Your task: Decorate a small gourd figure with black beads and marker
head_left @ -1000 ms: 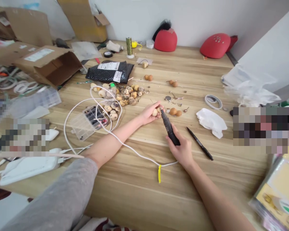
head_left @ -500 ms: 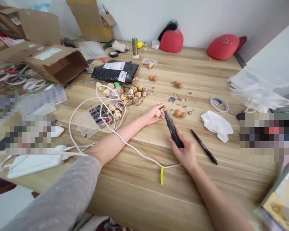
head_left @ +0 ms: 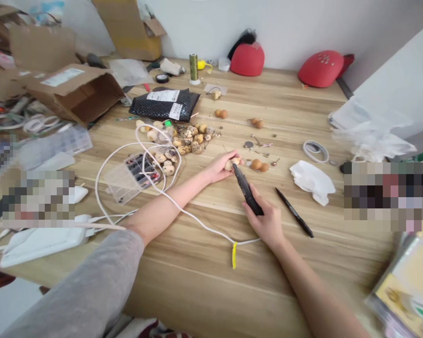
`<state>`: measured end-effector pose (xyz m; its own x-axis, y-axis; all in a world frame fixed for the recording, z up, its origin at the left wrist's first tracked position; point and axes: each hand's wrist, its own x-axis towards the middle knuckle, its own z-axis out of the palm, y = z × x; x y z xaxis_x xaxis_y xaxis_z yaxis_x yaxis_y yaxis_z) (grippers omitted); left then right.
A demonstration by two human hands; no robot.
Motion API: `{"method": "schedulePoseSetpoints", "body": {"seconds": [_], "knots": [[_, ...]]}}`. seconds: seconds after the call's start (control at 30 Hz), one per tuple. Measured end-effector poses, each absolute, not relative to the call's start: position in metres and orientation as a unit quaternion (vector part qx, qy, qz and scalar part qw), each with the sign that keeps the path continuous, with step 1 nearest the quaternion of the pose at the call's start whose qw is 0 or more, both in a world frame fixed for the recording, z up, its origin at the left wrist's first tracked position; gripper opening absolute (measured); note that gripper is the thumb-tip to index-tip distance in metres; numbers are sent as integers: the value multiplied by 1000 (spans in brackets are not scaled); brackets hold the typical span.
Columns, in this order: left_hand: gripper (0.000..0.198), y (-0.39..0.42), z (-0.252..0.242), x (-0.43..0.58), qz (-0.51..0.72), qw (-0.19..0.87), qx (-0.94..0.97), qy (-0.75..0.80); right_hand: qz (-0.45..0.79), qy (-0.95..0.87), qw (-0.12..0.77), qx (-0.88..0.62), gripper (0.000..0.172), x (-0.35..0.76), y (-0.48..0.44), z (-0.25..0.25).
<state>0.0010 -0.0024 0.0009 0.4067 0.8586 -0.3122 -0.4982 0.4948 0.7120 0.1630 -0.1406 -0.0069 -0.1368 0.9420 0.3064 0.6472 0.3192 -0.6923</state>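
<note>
My left hand [head_left: 218, 168] rests on the wooden table [head_left: 204, 263] and is shut on a small pale gourd [head_left: 231, 164], which shows between the fingertips. My right hand [head_left: 264, 218] grips a black rotary engraving pen [head_left: 246, 191], with its tip at the gourd. A white cord [head_left: 193, 218] with a yellow tie [head_left: 234, 255] runs from the pen's rear end to the left. A heap of patterned small gourds [head_left: 186, 141] lies beyond my left hand. Two brown gourds [head_left: 259, 165] lie just right of it.
A black marker [head_left: 294, 212] and a crumpled tissue [head_left: 312, 182] lie right of my right hand. A plastic compartment box [head_left: 136, 171] sits under the cord's loops. Small metal bits [head_left: 259, 146], a black mailer bag [head_left: 164, 105] and a cardboard box [head_left: 77, 91] lie farther back.
The pen's tip has moved left, closer to the gourd in my left hand. The whole scene has shifted slightly as my head moved.
</note>
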Motion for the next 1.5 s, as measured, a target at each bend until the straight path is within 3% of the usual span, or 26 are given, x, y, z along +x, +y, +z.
{"method": "schedulePoseSetpoints", "body": {"seconds": [0.33,1.5], "knots": [[18,-2,1,0,440,781,295,330,226,-709,386,-545,53,163,-137,-5],[18,-2,3,-1,434,793,284,319,242,-696,390,-553,52,164,-136,-4]]}}
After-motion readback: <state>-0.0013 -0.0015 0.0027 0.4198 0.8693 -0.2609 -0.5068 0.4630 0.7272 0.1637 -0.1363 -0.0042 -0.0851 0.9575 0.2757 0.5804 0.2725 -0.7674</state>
